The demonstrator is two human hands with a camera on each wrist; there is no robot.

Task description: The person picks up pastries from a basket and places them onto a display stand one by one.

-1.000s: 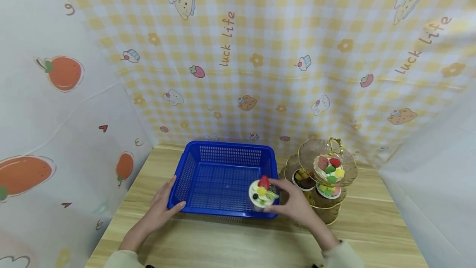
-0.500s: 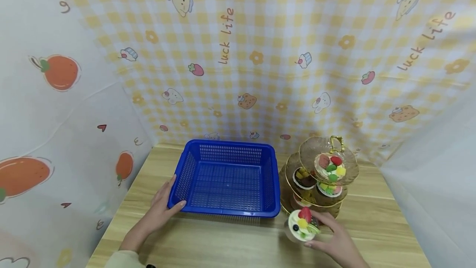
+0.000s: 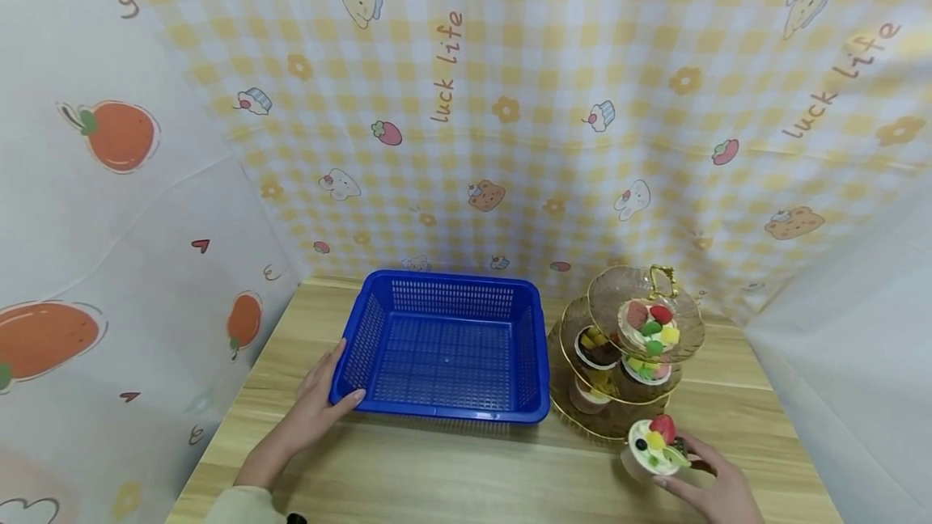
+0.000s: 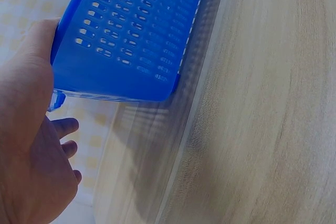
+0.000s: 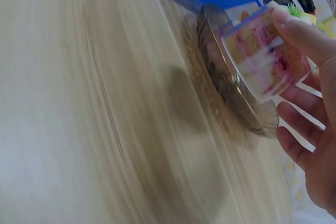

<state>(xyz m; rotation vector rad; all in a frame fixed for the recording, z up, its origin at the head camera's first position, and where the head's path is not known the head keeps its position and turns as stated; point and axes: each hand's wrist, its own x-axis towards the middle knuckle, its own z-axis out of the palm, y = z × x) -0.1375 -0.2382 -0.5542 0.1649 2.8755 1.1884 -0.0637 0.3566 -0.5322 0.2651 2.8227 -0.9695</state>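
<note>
My right hand (image 3: 717, 488) pinches a clear dessert cup (image 3: 654, 450) between thumb and fingers, at the front right of the table. White cream, a strawberry and other fruit pieces top the cup. Pink and tan layers show through the cup's wall (image 5: 268, 56) in the right wrist view; it is tilted and held above the table. My left hand (image 3: 316, 399) holds the front left corner of a blue plastic basket (image 3: 444, 411), thumb at the front rim and fingers along the left side. Inside the basket nothing lies. The lower fingers (image 4: 65, 127) hang apart from the basket.
A tiered stand (image 3: 582, 419) with gold edges is just right of the basket. A fruit-topped dessert (image 3: 648, 328) sits on its top tier, and several more cups are on lower tiers. Printed curtains enclose the wooden table (image 3: 437, 475) behind and at both sides.
My right hand has carried the dessert cup rightward and toward me, from over the basket's front right corner to in front of the stand. The left hand keeps its place on the basket.
</note>
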